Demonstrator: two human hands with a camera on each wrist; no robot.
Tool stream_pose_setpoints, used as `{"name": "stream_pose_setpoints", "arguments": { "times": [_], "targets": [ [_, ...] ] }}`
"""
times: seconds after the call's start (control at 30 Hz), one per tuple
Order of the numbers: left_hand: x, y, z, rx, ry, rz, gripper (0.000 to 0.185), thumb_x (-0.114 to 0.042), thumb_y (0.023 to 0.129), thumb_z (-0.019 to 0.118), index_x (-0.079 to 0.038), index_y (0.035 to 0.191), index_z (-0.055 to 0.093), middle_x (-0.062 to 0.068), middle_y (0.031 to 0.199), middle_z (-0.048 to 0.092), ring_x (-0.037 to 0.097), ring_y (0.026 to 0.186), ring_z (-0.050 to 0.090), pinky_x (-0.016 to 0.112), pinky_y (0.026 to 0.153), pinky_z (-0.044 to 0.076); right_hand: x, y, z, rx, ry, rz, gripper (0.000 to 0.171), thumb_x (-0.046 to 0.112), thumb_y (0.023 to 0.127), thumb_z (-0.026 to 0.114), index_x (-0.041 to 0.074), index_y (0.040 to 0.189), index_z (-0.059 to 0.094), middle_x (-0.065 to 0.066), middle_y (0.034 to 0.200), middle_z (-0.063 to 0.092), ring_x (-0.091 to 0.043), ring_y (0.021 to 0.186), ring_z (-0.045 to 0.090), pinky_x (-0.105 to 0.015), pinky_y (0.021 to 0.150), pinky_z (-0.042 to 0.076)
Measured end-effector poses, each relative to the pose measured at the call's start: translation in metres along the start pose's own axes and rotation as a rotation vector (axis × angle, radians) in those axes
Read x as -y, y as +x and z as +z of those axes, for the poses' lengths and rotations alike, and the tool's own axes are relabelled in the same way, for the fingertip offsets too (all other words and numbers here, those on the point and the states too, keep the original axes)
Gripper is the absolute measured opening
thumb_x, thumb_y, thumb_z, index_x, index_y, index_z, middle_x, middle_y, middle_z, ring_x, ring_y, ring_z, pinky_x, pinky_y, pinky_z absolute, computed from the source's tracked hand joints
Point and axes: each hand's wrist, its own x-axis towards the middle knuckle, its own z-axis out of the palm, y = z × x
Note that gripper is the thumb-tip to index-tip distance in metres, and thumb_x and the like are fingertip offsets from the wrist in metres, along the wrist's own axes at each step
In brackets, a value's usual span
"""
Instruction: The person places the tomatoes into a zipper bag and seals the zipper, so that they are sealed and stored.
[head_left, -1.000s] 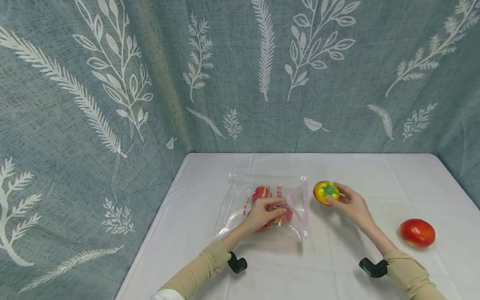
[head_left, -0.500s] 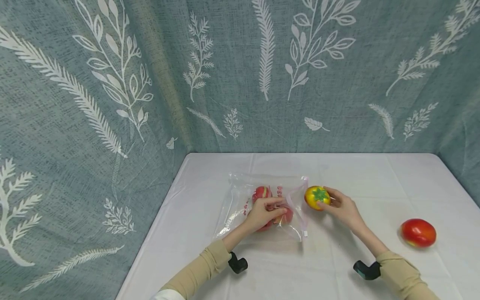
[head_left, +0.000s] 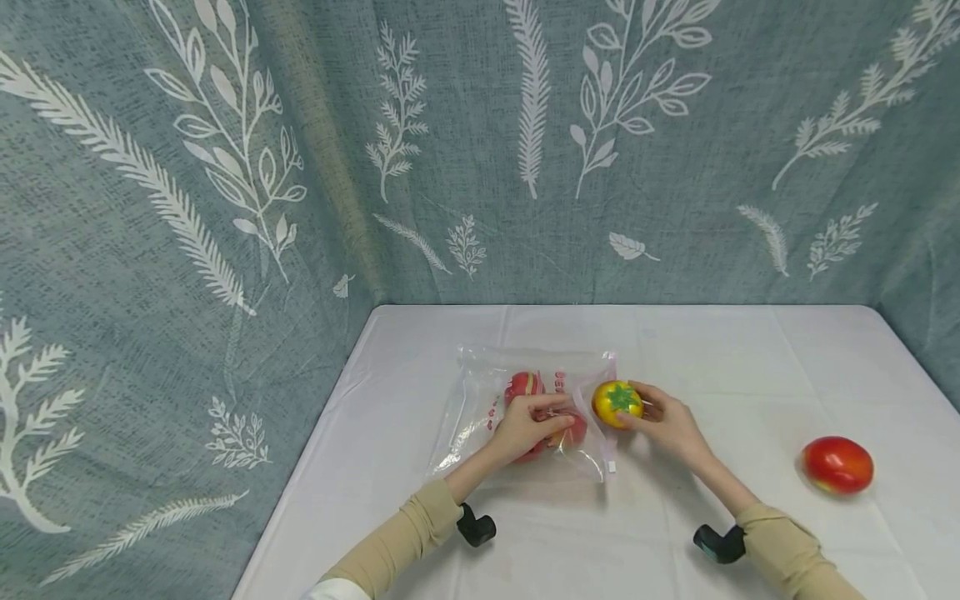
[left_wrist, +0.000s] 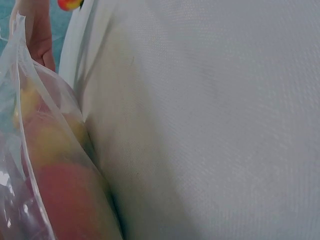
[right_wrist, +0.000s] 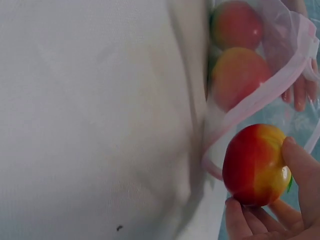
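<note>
Head view: yellow fruit [head_left: 617, 402], gripped in right hand [head_left: 667, 423], now at mouth of clear bag [head_left: 480, 400], nearer than before; left hand [head_left: 525, 429] pinching bag open.

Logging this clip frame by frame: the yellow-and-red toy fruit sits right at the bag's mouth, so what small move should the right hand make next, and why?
Probably slide the yellow-and-red toy fruit with the green star top leftward through the pink-edged mouth of the clear plastic zip bag. The right hand grips it right at that opening, the left hand pinches the bag's upper layer, and red fruits already lie inside.
</note>
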Motion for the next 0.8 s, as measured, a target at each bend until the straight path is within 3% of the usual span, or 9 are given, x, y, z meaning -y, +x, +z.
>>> {"name": "stream_pose_setpoints", "arguments": {
  "times": [0.37, 0.6, 0.8],
  "targets": [
    [-0.001, -0.002, 0.0, -0.006, 0.006, 0.005, 0.037, -0.004, 0.088, 0.065, 0.005, 0.123, 0.059, 0.03, 0.082, 0.064, 0.012, 0.055, 0.049, 0.018, 0.052, 0.04, 0.003, -0.001, 0.011, 0.011, 0.032, 0.0, 0.063, 0.024, 0.087, 0.07, -0.005, 0.136, 0.045, -0.029, 0.136, 0.048, -0.043, 0.116, 0.055, -0.045, 0.094, 0.048],
    [0.025, 0.008, 0.001, -0.01, 0.035, 0.007, 0.039, -0.006, 0.088, 0.066, 0.003, 0.125, 0.059, 0.028, 0.082, 0.065, 0.009, 0.055, 0.049, 0.016, 0.05, 0.039, 0.003, -0.002, 0.015, 0.002, 0.049, -0.001, 0.063, 0.023, 0.087, 0.07, -0.008, 0.135, 0.045, -0.03, 0.135, 0.048, -0.043, 0.117, 0.055, -0.044, 0.094, 0.048],
    [0.029, 0.008, 0.002, -0.035, 0.039, -0.003, 0.038, -0.01, 0.087, 0.067, -0.002, 0.124, 0.061, 0.026, 0.081, 0.066, 0.007, 0.052, 0.049, 0.017, 0.05, 0.04, 0.001, -0.001, 0.018, -0.007, 0.049, 0.01, 0.063, 0.024, 0.086, 0.07, -0.005, 0.136, 0.044, -0.028, 0.137, 0.048, -0.041, 0.118, 0.054, -0.044, 0.095, 0.047]
  ]
}}
